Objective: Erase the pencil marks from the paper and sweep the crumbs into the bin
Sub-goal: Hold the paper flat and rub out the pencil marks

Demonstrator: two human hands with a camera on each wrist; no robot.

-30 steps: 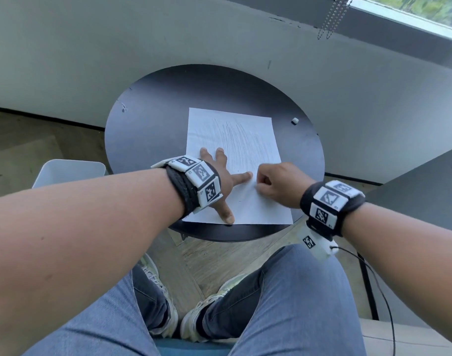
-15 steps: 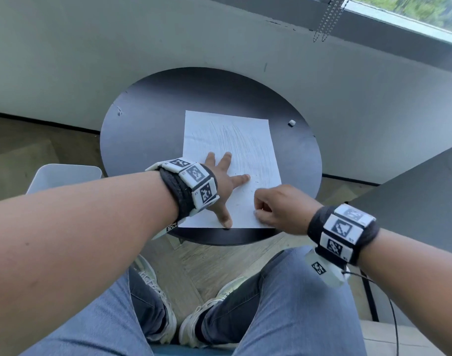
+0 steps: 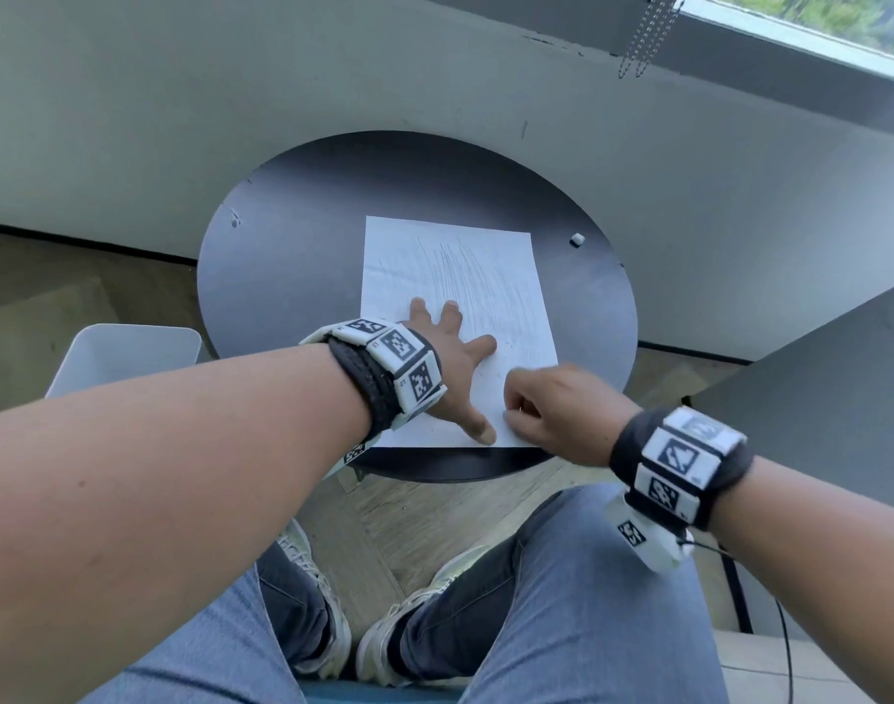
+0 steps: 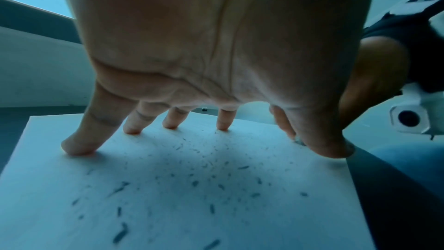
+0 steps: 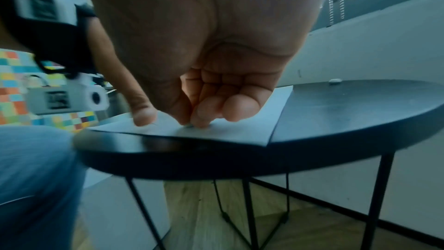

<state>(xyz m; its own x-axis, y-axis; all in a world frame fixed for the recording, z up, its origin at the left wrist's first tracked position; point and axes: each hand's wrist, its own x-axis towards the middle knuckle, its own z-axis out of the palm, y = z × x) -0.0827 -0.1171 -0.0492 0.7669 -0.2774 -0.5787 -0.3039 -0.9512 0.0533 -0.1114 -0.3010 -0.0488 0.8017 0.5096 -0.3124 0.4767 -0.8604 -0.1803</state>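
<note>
A white paper with faint pencil strokes lies on a round dark table. My left hand is spread on the sheet's near half, with straight fingertips pressing it down. Dark eraser crumbs are scattered over the paper under the palm. My right hand is curled at the sheet's near right corner. It pinches a small eraser against the paper; only a grey tip of the eraser shows. A white bin stands on the floor left of the table.
A small white block lies on the table's far right, apart from the paper. A grey wall runs behind the table, and a dark surface stands at the right. My knees and shoes sit under the table's near edge.
My right hand has slid towards me along the paper's right side to its near corner. The left hand stays pressed on the sheet.
</note>
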